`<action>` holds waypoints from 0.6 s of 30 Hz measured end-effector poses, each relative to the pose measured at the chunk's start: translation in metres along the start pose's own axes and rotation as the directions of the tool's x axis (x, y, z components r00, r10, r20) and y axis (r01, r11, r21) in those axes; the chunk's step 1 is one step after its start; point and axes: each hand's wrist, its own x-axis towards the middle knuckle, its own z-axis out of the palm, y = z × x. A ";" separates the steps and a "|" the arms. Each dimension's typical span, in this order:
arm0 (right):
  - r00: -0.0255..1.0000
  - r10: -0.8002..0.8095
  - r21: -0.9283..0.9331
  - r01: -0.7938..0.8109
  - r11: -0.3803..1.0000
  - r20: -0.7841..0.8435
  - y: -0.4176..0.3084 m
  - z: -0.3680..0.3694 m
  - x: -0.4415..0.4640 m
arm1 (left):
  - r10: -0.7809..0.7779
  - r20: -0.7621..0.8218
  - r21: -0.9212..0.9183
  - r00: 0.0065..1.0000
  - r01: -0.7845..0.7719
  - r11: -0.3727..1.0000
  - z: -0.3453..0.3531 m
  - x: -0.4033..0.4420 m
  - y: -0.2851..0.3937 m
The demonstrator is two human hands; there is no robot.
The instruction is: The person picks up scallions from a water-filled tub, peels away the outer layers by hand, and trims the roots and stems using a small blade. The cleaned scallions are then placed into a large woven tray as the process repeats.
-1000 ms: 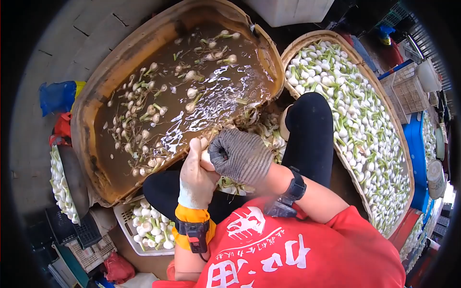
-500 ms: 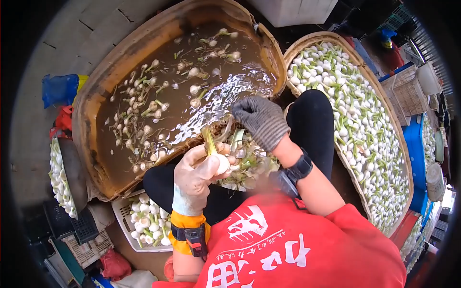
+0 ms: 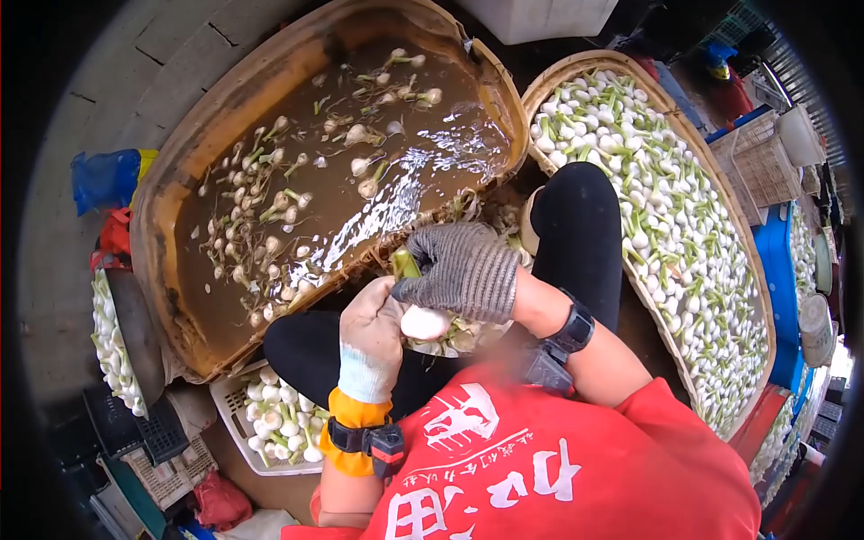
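where the round white bulb with a green stalk sat: between the left hand in a whitish glove with a pale blue cuff and the right hand in a grey ribbed knit glove, in front of the bent legs in black trousers
left fingers: curled in against the bulb's side, seemingly pinching it, though their tips were mostly hidden
right fingers: curled together, thumb pressed across the neck between bulb and stalk; whether they also held something else could not be told
heap of pale and green peelings: lay below the hands
big brown-walled tub of murky water: held scattered brownish bulbs with trailing roots, by the look of them the share left to do
long tan-rimmed tray: was thickly covered with clean white bulbs with short green stems, so much looked done
white perforated plastic basket: held larger white bulbs, apparently finished too
held bulb's progress: smooth and white, seemingly nearly clean, its stalk apparently attached
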 end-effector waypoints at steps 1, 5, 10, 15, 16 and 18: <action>1.000 0.000 0.002 0.000 1.000 0.001 0.001 0.001 -0.002 | -0.043 0.012 -0.055 0.999 0.043 0.998 0.001 -0.001 0.001; 0.993 0.089 0.348 -0.110 0.931 0.075 -0.001 -0.004 -0.010 | -0.002 -0.077 -0.187 0.997 -0.013 0.982 0.004 0.003 -0.006; 0.668 0.095 0.156 0.032 0.987 -0.738 0.027 -0.046 -0.016 | -0.114 -0.082 -0.343 0.990 0.079 0.936 -0.017 0.017 0.000; 0.471 0.134 0.084 -0.126 0.989 -0.872 0.043 -0.072 -0.003 | 0.117 0.295 0.543 0.948 -0.267 0.796 -0.014 0.033 -0.039; 0.606 0.161 0.113 -0.117 0.987 -0.779 0.042 -0.070 -0.002 | 0.150 0.311 0.633 0.938 -0.322 0.704 -0.018 0.035 -0.042; 0.911 -0.067 -0.136 0.012 0.991 -0.407 0.061 -0.030 -0.002 | -0.027 0.209 0.591 0.978 -0.104 0.800 -0.044 0.073 -0.029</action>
